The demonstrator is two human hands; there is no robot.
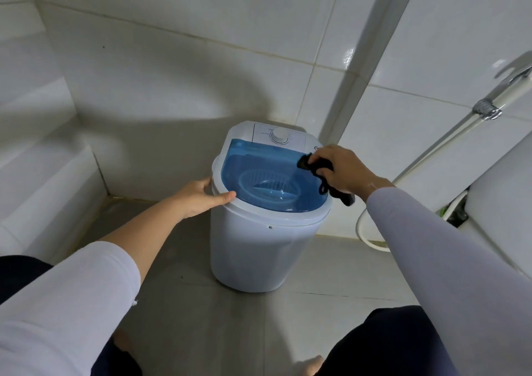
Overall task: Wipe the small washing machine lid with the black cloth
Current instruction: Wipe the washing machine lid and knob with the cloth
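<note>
1. Right hand point(344, 171) of mine grips the black cloth point(312, 165), pressing it on the blue lid point(259, 165) at its right edge.
2. Left hand point(203, 198), fingers relaxed, rests on the washing machine point(259, 254) rim's left side.

The grey tiled floor point(201, 303) carries the white washer point(259, 254), which stands near the far corner where the walls meet. A white hose point(363, 233) loops on the floor by the right wall.

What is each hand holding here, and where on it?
The right hand grips the bunched black cloth around its middle, pressing it on the blue lid. The left hand steadies the washing machine at its rim.
</note>
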